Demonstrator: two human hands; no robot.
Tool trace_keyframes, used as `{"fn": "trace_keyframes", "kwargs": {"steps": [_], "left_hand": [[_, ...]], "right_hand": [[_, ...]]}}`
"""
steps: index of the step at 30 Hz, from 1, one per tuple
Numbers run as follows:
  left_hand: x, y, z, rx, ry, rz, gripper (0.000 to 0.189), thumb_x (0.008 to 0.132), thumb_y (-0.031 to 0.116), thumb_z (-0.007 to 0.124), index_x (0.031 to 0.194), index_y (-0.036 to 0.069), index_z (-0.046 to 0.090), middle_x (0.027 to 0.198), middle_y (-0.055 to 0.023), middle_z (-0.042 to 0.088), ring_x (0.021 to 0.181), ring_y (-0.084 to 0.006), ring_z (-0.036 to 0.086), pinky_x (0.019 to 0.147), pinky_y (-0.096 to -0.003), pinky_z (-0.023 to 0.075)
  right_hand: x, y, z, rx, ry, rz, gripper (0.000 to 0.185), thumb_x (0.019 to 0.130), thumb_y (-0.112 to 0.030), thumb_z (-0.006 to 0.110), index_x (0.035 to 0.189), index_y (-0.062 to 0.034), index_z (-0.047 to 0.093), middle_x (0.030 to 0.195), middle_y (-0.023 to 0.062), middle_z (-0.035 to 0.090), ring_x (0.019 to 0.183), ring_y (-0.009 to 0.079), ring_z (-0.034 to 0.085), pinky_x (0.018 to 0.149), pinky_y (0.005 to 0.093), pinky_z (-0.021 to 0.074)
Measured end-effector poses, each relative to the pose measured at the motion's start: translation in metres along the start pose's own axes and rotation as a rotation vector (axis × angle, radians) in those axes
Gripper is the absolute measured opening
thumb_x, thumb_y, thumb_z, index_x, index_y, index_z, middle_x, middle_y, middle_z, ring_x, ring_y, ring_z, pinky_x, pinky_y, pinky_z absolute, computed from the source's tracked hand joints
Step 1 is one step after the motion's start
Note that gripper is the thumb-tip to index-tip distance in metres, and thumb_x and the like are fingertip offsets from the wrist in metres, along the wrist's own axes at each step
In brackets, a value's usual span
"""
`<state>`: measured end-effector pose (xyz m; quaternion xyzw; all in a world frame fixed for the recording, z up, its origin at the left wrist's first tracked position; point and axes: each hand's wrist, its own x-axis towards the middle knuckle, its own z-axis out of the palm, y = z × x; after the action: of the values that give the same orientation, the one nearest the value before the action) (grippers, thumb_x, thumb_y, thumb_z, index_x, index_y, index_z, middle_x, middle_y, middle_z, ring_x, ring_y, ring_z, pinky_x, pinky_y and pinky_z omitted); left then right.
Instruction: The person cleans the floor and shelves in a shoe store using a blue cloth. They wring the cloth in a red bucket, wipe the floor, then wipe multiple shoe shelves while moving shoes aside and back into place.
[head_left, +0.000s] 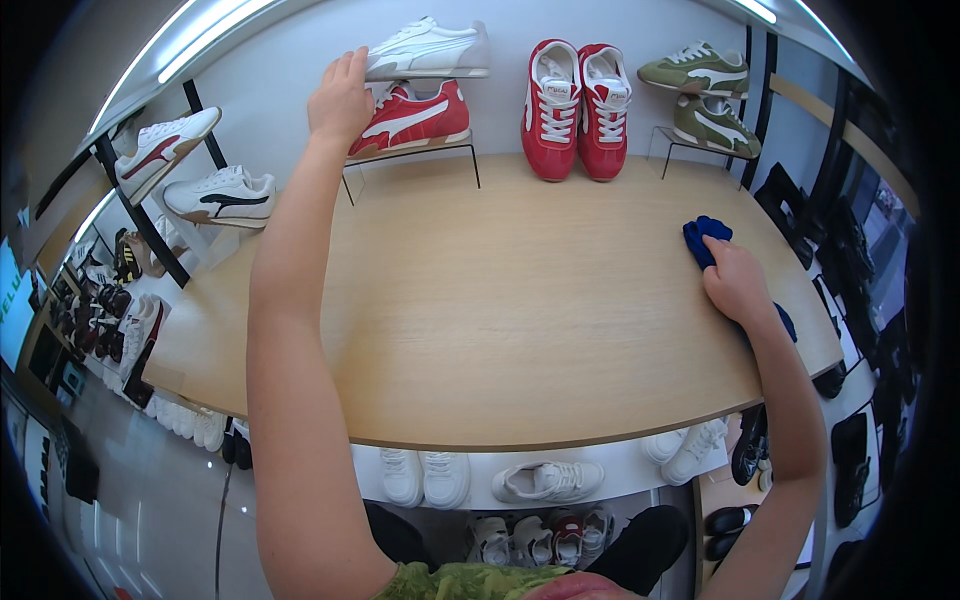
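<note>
My left hand reaches up to the toe of a white sneaker, which sits on a clear stand. Its fingers lie close together at the toe end; whether they grip the shoe or the stand is hidden. Just below, a red sneaker with a white stripe rests on a low wire-legged riser. Over on the right, my right hand presses a bunched dark blue cloth against the wooden shelf top. Part of the cloth shows beyond my wrist.
A pair of red sneakers leans upright against the back wall. Green sneakers stand stacked at the back right, white sneakers at the left by a black post. A lower white shelf holds more shoes under the curved front edge.
</note>
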<state>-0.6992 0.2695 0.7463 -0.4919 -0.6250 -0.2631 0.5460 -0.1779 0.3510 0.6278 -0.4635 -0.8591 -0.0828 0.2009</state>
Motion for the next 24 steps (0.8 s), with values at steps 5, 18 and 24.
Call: {"fn": "trace_keyframes", "kwargs": {"steps": [5, 18, 24], "left_hand": [[-0.02, -0.024, -0.016, -0.086, -0.103, -0.143, 0.057, 0.074, 0.006, 0.053, 0.13, 0.014, 0.043, 0.128, -0.0055, 0.051, 0.117, -0.024, 0.049, 0.084, -0.0397, 0.0507], [-0.059, -0.031, -0.008, -0.214, -0.372, 0.001, 0.071, 0.071, 0.017, 0.06, 0.136, 0.003, 0.034, 0.131, -0.0176, 0.045, 0.122, -0.0332, 0.043, 0.098, -0.0414, 0.0409], [-0.092, -0.04, 0.003, -0.214, -0.679, -0.23, 0.082, 0.07, 0.032, 0.069, 0.13, -0.008, 0.03, 0.122, -0.0281, 0.05, 0.116, -0.0372, 0.05, 0.096, -0.0396, 0.0415]], "right_hand": [[-0.002, -0.003, -0.002, 0.003, -0.003, 0.02, 0.044, 0.076, -0.01, 0.045, 0.117, 0.0044, 0.054, 0.107, 0.022, 0.06, 0.1, 0.0366, 0.056, 0.091, 0.0425, 0.044], [-0.001, -0.007, -0.008, 0.024, -0.057, 0.071, 0.046, 0.076, -0.007, 0.043, 0.119, 0.0058, 0.053, 0.118, 0.0246, 0.056, 0.109, 0.0369, 0.053, 0.099, 0.0409, 0.0396], [0.016, 0.005, 0.008, -0.069, -0.029, 0.054, 0.045, 0.08, -0.011, 0.043, 0.122, 0.0037, 0.051, 0.111, 0.024, 0.059, 0.101, 0.0372, 0.056, 0.091, 0.0433, 0.0434]]}}
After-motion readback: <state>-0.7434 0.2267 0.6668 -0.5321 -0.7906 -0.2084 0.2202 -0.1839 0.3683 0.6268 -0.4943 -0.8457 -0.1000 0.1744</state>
